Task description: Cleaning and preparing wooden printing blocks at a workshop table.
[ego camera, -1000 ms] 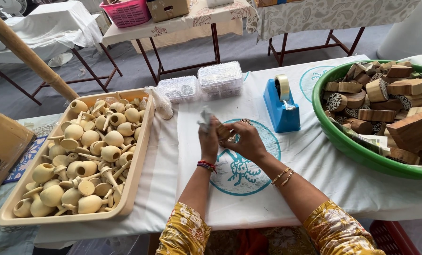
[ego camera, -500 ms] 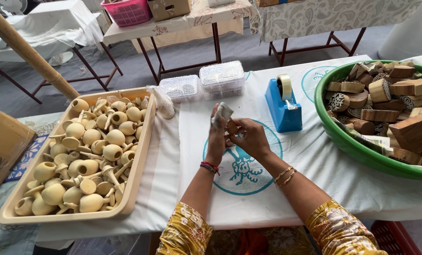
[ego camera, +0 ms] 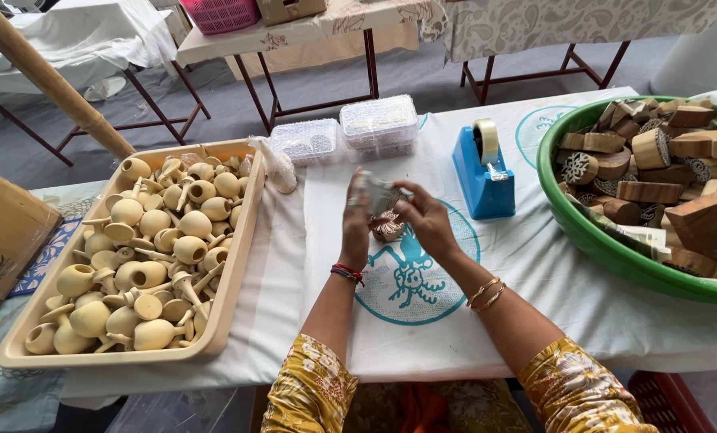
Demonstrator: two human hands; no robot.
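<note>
Left hand [ego camera: 357, 218] and right hand [ego camera: 423, 220]: fingers pinching clear wrap [ego camera: 377, 192] round carved wooden block [ego camera: 387, 227], above worktop [ego camera: 535, 265]. Since earlier frame: bundle lower, block now exposed beneath wrap. Blue tape dispenser [ego camera: 482, 172] unmoved.

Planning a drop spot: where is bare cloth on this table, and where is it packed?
Free: the white cloth between the blue tape dispenser and the green basin; also the strip between the beige tray and the left hand. Crowded: tray full of wooden pieces, basin heaped with blocks, clear boxes at the back, both hands around a small wrapped item mid-table.
</note>
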